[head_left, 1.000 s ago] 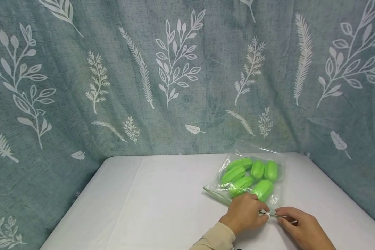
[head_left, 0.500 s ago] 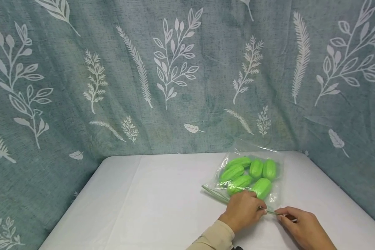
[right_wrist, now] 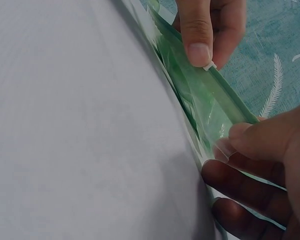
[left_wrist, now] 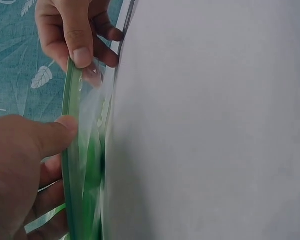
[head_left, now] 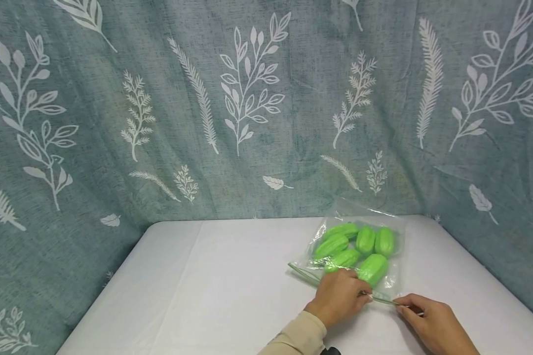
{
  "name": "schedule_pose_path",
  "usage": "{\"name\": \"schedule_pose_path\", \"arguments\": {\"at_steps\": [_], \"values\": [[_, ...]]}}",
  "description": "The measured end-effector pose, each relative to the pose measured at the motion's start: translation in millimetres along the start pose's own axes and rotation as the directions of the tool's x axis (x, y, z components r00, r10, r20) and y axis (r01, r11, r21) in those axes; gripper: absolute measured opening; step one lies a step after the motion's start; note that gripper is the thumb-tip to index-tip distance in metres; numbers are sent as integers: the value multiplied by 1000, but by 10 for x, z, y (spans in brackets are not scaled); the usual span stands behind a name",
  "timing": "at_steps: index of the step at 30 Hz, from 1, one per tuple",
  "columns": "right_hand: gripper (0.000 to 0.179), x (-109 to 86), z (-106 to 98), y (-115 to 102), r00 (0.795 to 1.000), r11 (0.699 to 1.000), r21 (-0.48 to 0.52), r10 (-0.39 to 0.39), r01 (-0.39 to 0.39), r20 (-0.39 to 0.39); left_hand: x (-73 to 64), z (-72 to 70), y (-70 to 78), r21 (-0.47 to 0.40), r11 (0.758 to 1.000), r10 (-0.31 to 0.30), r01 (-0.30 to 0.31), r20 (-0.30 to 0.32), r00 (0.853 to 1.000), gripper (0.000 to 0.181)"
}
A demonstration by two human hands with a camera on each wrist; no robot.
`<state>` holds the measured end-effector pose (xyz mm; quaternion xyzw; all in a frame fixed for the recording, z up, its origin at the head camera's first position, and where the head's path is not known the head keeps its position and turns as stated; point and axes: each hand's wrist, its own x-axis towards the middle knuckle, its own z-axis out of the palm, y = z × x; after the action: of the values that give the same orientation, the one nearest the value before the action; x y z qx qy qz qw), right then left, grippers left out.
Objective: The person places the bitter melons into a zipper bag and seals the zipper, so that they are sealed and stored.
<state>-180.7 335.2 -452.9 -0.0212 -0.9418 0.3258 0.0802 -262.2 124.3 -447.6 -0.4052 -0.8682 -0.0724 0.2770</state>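
A clear zip bag point(head_left: 397, 276) with a green zip edge point(head_left: 303, 273) lies on the right part of the table. Several bright green, ribbed, oblong vegetables point(head_left: 373, 268) show through its plastic. My left hand point(head_left: 341, 296) pinches the small white slider point(right_wrist: 209, 65) on the zip between thumb and fingers; the slider peeks out below the thumb in the right wrist view. At the bag's right corner, my right hand point(head_left: 433, 323) pinches the end of the zip edge. Between both hands the green strip runs taut, raised toward me in the wrist views.
A white-covered table point(head_left: 231, 281) extends to the left of the bag. Behind it hangs a blue-green curtain point(head_left: 311, 118) with white leaf patterns, which also runs along both sides. A beige sleeve point(head_left: 299, 335) covers the left forearm.
My left hand has slid leftward along the zip with the slider, widening the gap between the hands. The right hand keeps its grip on the corner, and the vegetables stay put.
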Motion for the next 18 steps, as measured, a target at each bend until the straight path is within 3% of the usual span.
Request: {"name": "schedule_pose_path", "arguments": {"at_steps": [6, 12, 18], "values": [[11, -4, -5, 28, 1000, 1000, -1, -4, 4, -2, -6, 3, -41, -17, 1000, -12, 12, 27, 1000, 10], [13, -9, -2, 40, 1000, 1000, -2, -22, 22, -20, 7, 14, -59, -44, 999, 17, -17, 10, 1000, 10], [28, -7, 36, 23, 999, 999, -7, -40, 40, -30, 1, 27, -91, -57, 998, 33, -33, 2, 999, 11]]}}
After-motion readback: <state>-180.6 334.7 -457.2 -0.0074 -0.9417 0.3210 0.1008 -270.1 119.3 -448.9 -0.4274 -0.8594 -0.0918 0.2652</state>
